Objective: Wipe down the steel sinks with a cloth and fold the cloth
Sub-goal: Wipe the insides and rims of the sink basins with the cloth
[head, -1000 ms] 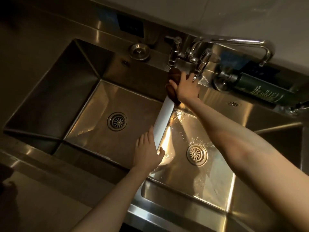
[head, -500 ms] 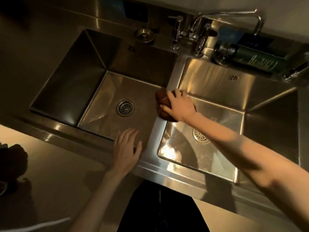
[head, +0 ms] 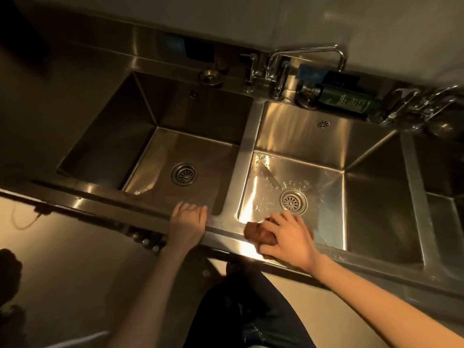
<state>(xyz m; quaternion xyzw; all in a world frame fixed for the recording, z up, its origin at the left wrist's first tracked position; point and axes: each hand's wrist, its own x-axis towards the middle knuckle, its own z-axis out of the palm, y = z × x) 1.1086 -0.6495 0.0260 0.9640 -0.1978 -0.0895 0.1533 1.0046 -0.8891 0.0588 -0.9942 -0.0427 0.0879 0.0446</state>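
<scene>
Gripping a bunched cloth (head: 257, 234), the right hand (head: 288, 237) presses the sink rim (head: 223, 234) — left hand (head: 188, 222) lies flat.

A kitchen: two deep steel sinks (head: 288, 136) sit in a steel counter (head: 75, 96) with a tap (head: 301, 55).

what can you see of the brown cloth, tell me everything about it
The brown cloth is bunched into a soft, dull wad, not folded. It sits on the front rim of the wet middle sink, at its near-left corner. The right hand covers most of it, fingers curled over it; only its left end shows.
</scene>
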